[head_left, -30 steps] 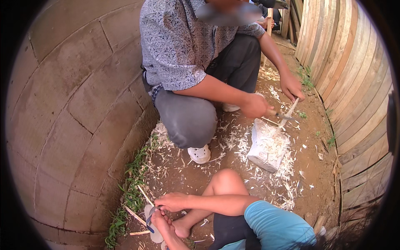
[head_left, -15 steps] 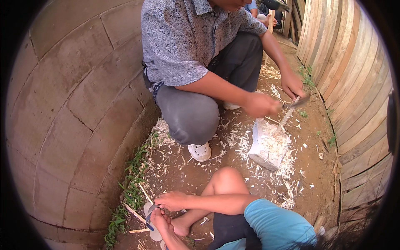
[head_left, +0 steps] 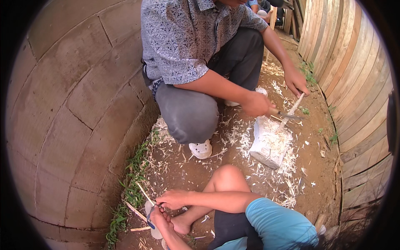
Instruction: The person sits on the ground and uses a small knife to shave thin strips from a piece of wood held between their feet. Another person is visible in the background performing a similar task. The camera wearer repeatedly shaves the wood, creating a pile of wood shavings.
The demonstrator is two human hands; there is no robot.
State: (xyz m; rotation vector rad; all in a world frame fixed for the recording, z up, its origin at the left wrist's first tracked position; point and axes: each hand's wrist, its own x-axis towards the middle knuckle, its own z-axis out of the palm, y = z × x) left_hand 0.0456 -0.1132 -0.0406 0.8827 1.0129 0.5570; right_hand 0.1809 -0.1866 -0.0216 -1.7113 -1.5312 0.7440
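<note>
Low in the picture, my left hand (head_left: 158,217) is closed beside a grey sandal (head_left: 156,231) with a blue strap. A thin pale stick (head_left: 144,192) juts up from it, toward the grass. My right hand (head_left: 173,199) comes across from the right with bent fingers, touching the stick's lower end. A small dark piece, seemingly a knife (head_left: 156,204), shows at its fingertips, mostly hidden between the hands. My bare foot (head_left: 181,225) rests close to both hands, below my raised knee (head_left: 228,176).
A squatting co-worker (head_left: 187,54) holds a knife (head_left: 290,116) against a whittled stick (head_left: 295,106), over a white block (head_left: 262,143) strewn with shavings. Block wall (head_left: 71,108) stands left, slatted wooden fence (head_left: 354,75) right. Loose strips (head_left: 135,211) lie by the grass (head_left: 135,168).
My right hand has shifted slightly at the stick, and the stick's tip sits a little higher and further left. The co-worker's knife has moved down along their stick.
</note>
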